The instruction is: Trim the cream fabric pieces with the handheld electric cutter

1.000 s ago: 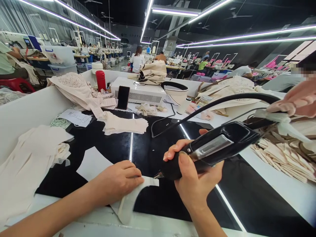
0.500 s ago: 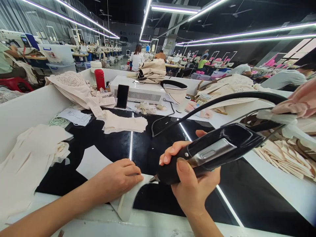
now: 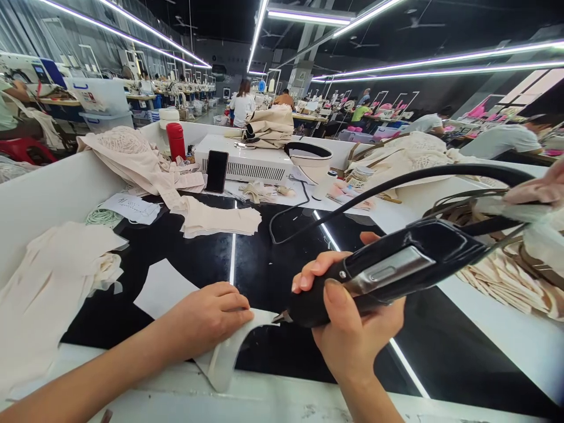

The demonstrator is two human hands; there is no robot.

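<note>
My right hand (image 3: 356, 317) is wrapped round a black corded handheld power tool (image 3: 396, 258) with a silver lever and a narrow metal tip. The thumb lies along its near side. That tip (image 3: 281, 318) points left, at the far right corner of a pale fabric piece (image 3: 224, 358); whether it touches is too fine to see. My left hand (image 3: 220, 314) bends over this fabric, fingers together and fingertips on its upper edge. A white sheet (image 3: 163, 288) lies partly beneath my left hand and forearm. The thick cable (image 3: 423, 170) arches above the tool.
Beige fabric pieces (image 3: 220, 217) and a phone (image 3: 217, 170) lie beyond the glossy black work surface (image 3: 194, 244). Fabric is heaped at left (image 3: 53, 288) and right (image 3: 506, 282). A white vented box (image 3: 247, 158) stands at the back. Pink material (image 3: 535, 188) hangs by the cable.
My right hand and the tool have shifted slightly right, drawing the tip a little away from my left fingers. The left hand stays on the fabric.
</note>
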